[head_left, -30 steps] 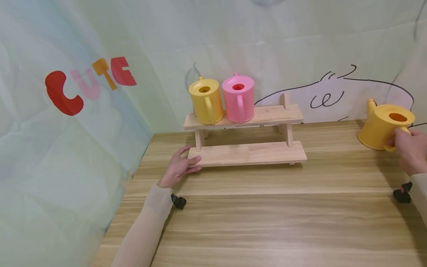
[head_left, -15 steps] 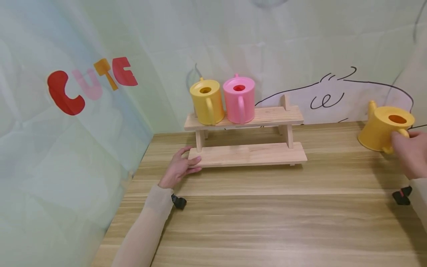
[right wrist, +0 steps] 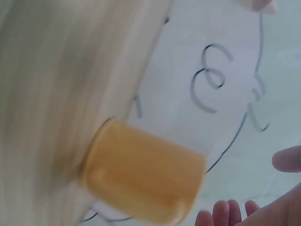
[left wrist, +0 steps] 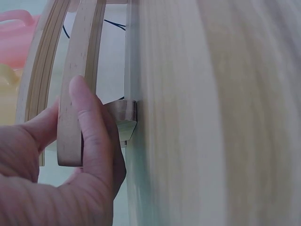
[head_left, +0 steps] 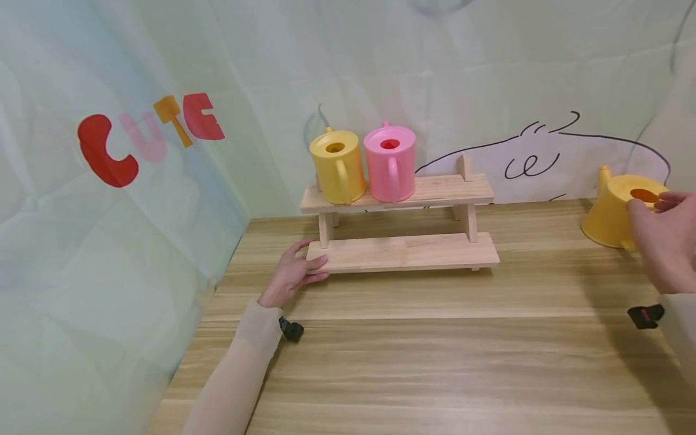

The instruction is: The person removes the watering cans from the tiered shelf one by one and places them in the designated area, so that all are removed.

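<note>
Left hand (head_left: 288,275): we are gripping the rack (head_left: 405,252). Right hand (head_left: 666,243): loose-fingered, ideally avoiding bumping the watering can (head_left: 610,216) beside it.

I face a wood-grain counter (head_left: 424,374), pale with darker streaks. Its back edge meets a pale green backdrop cloth (head_left: 348,66), lightly creased. To my left, a pale blue-green side cloth (head_left: 70,284) hangs along the counter's slanting edge, lettered CUTE: a red C (head_left: 93,144), a pale pink U (head_left: 149,151), an orange hammer-shaped T (head_left: 168,110) and a red E (head_left: 197,121). Low on the backdrop I see a white cartoon shape (head_left: 587,160), outlined in black, with a curly squiggle (head_left: 530,166) inside.
</note>
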{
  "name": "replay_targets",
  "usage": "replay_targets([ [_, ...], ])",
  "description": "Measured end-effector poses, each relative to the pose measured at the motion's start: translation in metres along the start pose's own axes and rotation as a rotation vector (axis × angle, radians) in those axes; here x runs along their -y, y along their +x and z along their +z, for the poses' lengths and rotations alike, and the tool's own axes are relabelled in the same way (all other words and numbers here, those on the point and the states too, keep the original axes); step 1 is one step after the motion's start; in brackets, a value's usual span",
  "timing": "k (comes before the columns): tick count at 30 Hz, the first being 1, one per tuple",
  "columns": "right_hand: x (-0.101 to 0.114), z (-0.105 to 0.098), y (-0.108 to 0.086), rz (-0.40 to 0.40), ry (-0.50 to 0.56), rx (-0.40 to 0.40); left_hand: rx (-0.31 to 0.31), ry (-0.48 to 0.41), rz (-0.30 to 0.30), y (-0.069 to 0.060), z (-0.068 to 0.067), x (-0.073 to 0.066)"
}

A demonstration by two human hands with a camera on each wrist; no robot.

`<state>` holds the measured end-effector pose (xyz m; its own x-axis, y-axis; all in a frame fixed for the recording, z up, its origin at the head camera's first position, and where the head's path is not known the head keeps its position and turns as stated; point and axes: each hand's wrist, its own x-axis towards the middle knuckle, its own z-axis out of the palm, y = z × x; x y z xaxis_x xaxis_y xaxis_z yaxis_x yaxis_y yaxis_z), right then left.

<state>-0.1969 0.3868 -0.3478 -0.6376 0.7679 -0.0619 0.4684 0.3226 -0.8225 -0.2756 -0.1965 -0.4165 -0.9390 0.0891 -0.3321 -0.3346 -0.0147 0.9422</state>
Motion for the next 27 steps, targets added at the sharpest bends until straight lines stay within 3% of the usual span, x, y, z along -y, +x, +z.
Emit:
replay_targets([
  [4, 0.014, 0.006, -0.014, -0.091, 0.042, 0.050, -0.003, -0.004, 0.001, 0.000, -0.001, 0.000],
  [12, 0.037, 0.023, -0.045, -0.271, 0.026, 0.180, -0.008, 0.004, -0.005, -0.001, 0.001, -0.001],
  [27, 0.085, 0.082, -0.109, -0.504, 0.131, 0.314, -0.011, 0.012, 0.001, -0.001, 0.000, 0.001],
])
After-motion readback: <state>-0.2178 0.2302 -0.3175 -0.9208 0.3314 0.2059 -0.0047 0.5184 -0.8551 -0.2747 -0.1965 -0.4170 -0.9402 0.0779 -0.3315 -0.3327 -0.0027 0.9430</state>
